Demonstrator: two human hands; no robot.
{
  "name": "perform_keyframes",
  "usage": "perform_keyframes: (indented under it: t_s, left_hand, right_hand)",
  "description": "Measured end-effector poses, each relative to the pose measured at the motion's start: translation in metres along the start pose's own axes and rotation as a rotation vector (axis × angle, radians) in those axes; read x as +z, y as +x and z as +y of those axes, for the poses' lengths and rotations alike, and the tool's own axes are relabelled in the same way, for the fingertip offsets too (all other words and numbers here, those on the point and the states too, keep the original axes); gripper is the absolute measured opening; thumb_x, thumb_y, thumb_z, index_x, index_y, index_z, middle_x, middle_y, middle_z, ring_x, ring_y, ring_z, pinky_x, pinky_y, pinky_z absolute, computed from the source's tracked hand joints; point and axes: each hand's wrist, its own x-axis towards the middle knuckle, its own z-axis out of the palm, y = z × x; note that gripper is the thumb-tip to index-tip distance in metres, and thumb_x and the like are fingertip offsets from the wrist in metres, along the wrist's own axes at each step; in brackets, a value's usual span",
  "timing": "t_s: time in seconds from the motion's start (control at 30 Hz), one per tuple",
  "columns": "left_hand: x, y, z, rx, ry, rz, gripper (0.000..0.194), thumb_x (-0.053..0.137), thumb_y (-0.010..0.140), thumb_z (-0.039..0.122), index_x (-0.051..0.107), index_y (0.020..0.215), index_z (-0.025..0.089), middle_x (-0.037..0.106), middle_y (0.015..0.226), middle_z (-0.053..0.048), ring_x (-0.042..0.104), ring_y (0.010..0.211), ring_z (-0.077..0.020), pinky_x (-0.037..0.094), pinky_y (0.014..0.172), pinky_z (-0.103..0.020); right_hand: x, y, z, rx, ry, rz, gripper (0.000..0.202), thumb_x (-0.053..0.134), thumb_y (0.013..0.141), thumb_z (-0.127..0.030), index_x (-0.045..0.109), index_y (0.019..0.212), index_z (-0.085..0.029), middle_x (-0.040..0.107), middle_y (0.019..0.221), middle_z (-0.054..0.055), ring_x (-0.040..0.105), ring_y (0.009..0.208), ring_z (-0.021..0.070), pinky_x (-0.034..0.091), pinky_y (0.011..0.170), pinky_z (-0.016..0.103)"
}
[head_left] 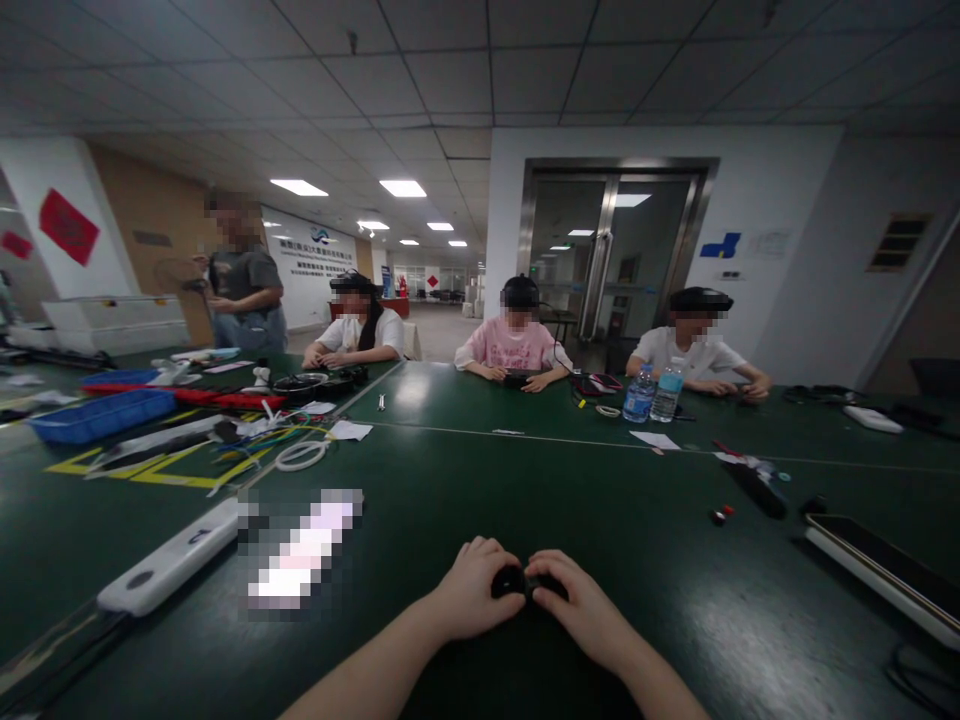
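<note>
Just above the green table (420, 500), near its front edge, my left hand (480, 588) has its fingers wrapped round one side of a small black object (531, 586). From the right, my right hand (574, 598) closes round the other side of it, thumb and fingers bent. The two hands almost meet, and the fingers cover much of the object, so its exact kind cannot be made out.
Left of my hands lie a blurred bright phone-like item (307, 550) and a white power strip (176, 560). A dark device (885, 570) lies at right. Farther off are bottles (666, 390), a blue tray (105, 415), cables, three seated people and one standing.
</note>
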Motion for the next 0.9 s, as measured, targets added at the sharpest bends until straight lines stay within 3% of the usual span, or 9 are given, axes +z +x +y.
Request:
perform_keyframes:
  t_s: [0.3,0.57,0.9]
  left_hand:
    - [0.0018,0.0001,0.0024,0.023,0.070,0.021,0.032,0.051,0.079,0.044,0.056,0.106,0.027,0.053,0.101,-0.003,0.045,0.097,-0.0209,0.036,0.085,-0.034]
    - [0.0052,0.0026,-0.0013,0.044,0.103,0.027,0.030,0.053,0.079,0.041,0.056,0.106,0.028,0.052,0.101,-0.002,0.046,0.098,-0.0207,0.036,0.086,-0.034]
    - [0.0031,0.0011,0.0010,0.038,0.101,0.025,0.031,0.053,0.079,0.039,0.055,0.108,0.028,0.051,0.104,-0.003,0.045,0.099,-0.0210,0.036,0.088,-0.035]
  right_hand:
    - [0.0014,-0.0014,-0.0027,-0.003,-0.024,0.027,0.017,0.054,0.077,-0.027,0.060,0.092,-0.023,0.053,0.115,0.003,0.049,0.110,0.0195,0.036,0.098,0.034]
    - [0.0024,0.0005,-0.0003,-0.043,0.008,0.059,0.017,0.055,0.072,-0.019,0.059,0.088,-0.022,0.056,0.110,0.004,0.050,0.107,0.0181,0.035,0.098,0.033]
    - [0.0022,0.0009,0.0003,-0.015,-0.035,0.047,0.019,0.056,0.074,-0.023,0.060,0.092,-0.025,0.055,0.113,0.002,0.049,0.109,0.0194,0.035,0.098,0.034]
